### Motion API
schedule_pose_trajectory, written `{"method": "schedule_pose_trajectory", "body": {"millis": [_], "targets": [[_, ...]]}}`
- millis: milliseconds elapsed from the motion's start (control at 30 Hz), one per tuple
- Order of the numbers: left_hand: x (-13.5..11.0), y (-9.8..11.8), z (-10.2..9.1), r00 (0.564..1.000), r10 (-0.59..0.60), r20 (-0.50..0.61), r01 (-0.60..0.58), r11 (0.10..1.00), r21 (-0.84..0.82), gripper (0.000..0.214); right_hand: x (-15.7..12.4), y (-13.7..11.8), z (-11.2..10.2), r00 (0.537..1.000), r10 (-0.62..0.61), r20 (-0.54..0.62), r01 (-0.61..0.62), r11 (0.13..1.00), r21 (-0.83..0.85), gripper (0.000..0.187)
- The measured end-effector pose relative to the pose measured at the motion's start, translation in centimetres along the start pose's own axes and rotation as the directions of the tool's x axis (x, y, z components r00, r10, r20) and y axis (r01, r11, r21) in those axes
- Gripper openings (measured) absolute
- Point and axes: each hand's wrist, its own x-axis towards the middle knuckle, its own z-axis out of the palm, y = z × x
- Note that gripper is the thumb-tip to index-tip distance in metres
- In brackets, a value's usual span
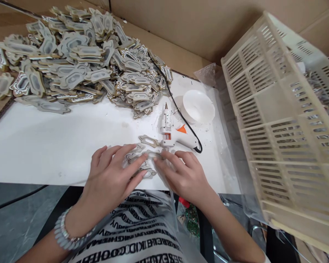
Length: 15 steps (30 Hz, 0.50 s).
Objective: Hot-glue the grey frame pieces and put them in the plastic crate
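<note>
Several small grey frame-shaped pieces (148,174) with scalloped outlines and oval centres lie close together at the table's front edge. My left hand (109,171) is spread over them, fingers apart, its fingertips touching the pieces. My right hand (185,173) pinches the right end of one frame-shaped piece (151,155), while my left index fingertip meets its left end. Another such piece (148,141) lies just beyond my fingers. A white hot glue gun (178,137) with an orange trigger lies on its side beyond my right hand, nozzle pointing away. My fingers partly cover the grouped pieces.
A large heap of similar pieces (71,73) fills the back left of the white table (44,146). A black cord (167,84) runs from the glue gun into the heap. A white bowl (199,106) stands behind the gun. At right rises a cream plastic crate (271,120).
</note>
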Motion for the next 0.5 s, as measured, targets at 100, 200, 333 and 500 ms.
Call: {"method": "schedule_pose_trajectory", "body": {"millis": [100,200,333,500], "targets": [[0.0,-0.1,0.1,1.0,0.005,-0.009,-0.005,1.0,-0.002,0.029,-0.1,0.2,-0.1,1.0,0.012,0.019,-0.011,1.0,-0.01,0.022],[0.0,-0.1,0.3,1.0,-0.004,0.004,0.004,1.0,-0.007,0.029,-0.1,0.2,0.0,1.0,0.018,0.024,-0.017,1.0,-0.023,0.021],[0.0,-0.1,-0.3,1.0,-0.003,-0.016,0.002,0.997,-0.074,0.029,-0.1,0.1,0.0,0.999,0.037,0.016,-0.037,0.999,-0.02,0.018],[-1.5,-2.7,-3.2,0.953,-0.294,-0.069,0.277,0.942,-0.19,0.025,-0.3,0.3,-0.5,0.998,0.069,0.009,-0.069,0.997,0.027,0.02]]}}
